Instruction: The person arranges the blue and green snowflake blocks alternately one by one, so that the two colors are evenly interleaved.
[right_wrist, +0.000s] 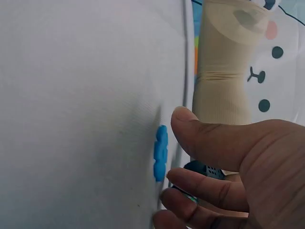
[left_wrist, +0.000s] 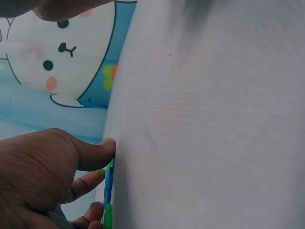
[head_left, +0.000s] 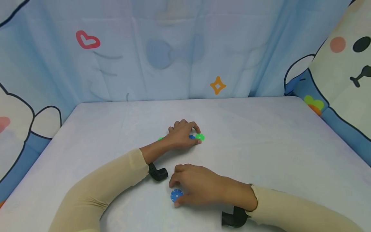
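Observation:
At mid-table my left hand (head_left: pixel 182 135) reaches over a row of flat notched plastic discs, with its thumb and index finger at opposite edges of the green disc (head_left: pixel 200 137) on the right end. Beside that lies a blue disc (head_left: pixel 192 137), and a green edge (head_left: pixel 160 138) shows left of the wrist; the hand hides the rest. Closer to me, the right hand (head_left: pixel 200 185) is spread around a separate blue notched disc (head_left: pixel 175 194) lying on the table. In the right wrist view, a small gap separates the thumb from this blue disc (right_wrist: pixel 160 153).
The white cloth-covered table (head_left: pixel 261 135) extends around both hands. Behind it hangs a light blue printed curtain (head_left: pixel 179 48), with cartoon figures at both sides. Black wrist mounts (head_left: pixel 236 219) sit under both sleeves, close to the tabletop.

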The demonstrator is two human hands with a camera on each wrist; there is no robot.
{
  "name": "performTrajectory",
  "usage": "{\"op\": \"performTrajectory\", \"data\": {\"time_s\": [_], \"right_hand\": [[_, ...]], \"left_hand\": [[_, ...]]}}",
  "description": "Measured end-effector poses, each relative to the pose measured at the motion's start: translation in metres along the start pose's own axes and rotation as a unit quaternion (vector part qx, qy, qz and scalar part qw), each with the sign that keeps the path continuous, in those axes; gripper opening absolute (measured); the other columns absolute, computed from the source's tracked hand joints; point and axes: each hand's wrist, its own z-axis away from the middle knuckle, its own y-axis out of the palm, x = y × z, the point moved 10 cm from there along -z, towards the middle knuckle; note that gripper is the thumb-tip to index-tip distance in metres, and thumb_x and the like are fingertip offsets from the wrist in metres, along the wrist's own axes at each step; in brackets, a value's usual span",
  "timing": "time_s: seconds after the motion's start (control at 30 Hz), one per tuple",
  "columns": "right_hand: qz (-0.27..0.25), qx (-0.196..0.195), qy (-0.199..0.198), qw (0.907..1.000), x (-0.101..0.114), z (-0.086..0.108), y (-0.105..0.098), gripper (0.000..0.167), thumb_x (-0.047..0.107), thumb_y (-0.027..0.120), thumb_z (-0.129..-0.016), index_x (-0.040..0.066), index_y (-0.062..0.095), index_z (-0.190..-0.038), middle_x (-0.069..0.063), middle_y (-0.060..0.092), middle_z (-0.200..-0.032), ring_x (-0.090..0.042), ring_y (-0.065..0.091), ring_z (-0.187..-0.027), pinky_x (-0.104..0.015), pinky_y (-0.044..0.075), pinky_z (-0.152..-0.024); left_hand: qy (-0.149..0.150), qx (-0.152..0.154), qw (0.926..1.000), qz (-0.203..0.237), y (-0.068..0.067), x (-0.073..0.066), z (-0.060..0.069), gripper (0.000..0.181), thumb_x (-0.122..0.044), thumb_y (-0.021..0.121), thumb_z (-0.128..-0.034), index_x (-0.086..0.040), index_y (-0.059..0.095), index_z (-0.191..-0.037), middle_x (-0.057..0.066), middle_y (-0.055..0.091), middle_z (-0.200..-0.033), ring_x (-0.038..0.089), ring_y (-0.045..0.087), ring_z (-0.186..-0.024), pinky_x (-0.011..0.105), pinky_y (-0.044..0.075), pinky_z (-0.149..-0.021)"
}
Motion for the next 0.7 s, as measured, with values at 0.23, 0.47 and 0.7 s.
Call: {"op": "performTrajectory", "data": {"time_s": [0.23, 0.47, 0.7], "right_hand": [[0.029, -0.013, -0.018, 0.9993, 0.0049, -0.0025, 0.0032, 0.035, 0.044, 0.08, -0.08, 0.025, 0.071, -0.108, 0.012, 0.059, -0.101, -0.002, 0.053, -0.096, -0.022, 0.049, -0.087], [0.029, -0.002, -0.025, 0.9993, 0.0064, -0.0035, 0.0048, 0.031, 0.043, 0.08, -0.08, 0.027, 0.07, -0.105, 0.014, 0.057, -0.098, 0.0, 0.051, -0.091, -0.021, 0.048, -0.086], [0.001, 0.032, -0.024, 0.9992, 0.0013, -0.0007, 0.0043, 0.032, 0.035, 0.082, -0.08, 0.027, 0.072, -0.108, 0.015, 0.057, -0.096, 0.004, 0.052, -0.091, -0.021, 0.048, -0.086]], "left_hand": [[-0.001, -0.002, 1.0, -0.003, -0.001, 0.0002, -0.0004, 0.035, -0.044, 0.069, -0.0898, -0.027, 0.062, -0.12, 0.008, 0.05, -0.134, 0.031, 0.041, -0.124, 0.051, 0.033, -0.094], [0.003, -0.002, 1.0, 0.001, -0.001, -0.0009, -0.0011, 0.034, -0.043, 0.069, -0.09, -0.025, 0.063, -0.118, 0.008, 0.051, -0.133, 0.032, 0.042, -0.124, 0.054, 0.034, -0.095], [0.0, -0.001, 1.0, 0.002, 0.0, 0.0003, -0.0001, 0.033, -0.043, 0.069, -0.0899, -0.026, 0.063, -0.117, 0.008, 0.051, -0.133, 0.032, 0.042, -0.124, 0.054, 0.034, -0.095]]}}
